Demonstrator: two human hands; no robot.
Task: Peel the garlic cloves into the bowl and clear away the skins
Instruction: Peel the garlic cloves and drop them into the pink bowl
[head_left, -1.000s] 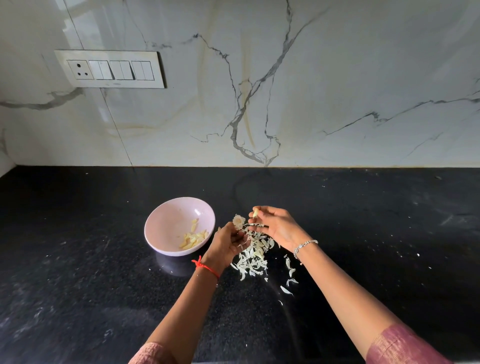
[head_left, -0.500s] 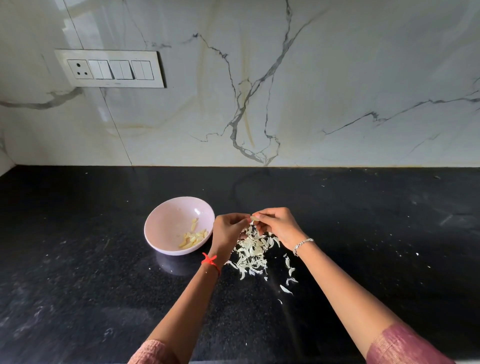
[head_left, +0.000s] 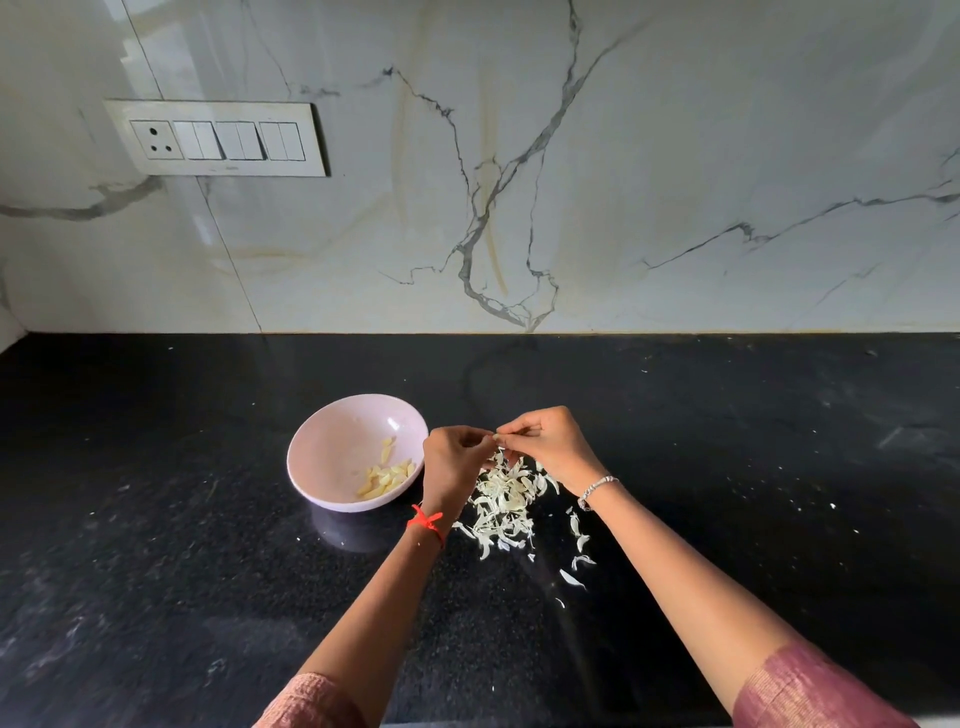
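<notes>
A pale pink bowl (head_left: 332, 452) stands on the black counter with several peeled yellow garlic cloves (head_left: 387, 475) in it. Just right of the bowl, my left hand (head_left: 454, 462) and my right hand (head_left: 548, 441) meet fingertip to fingertip above a heap of white garlic skins (head_left: 506, 501). Between the fingertips both hands pinch a small garlic clove (head_left: 496, 438), which the fingers mostly hide. Loose skin flakes (head_left: 579, 540) trail toward me on the right of the heap.
The black stone counter (head_left: 727, 467) runs back to a white marble wall. A switch and socket panel (head_left: 218, 137) sits on the wall at upper left. Tiny white specks dot the counter on the right.
A second ago my left hand held a whitish piece up beside the right hand. The hands have since closed together over the skin heap, and that piece is out of sight.
</notes>
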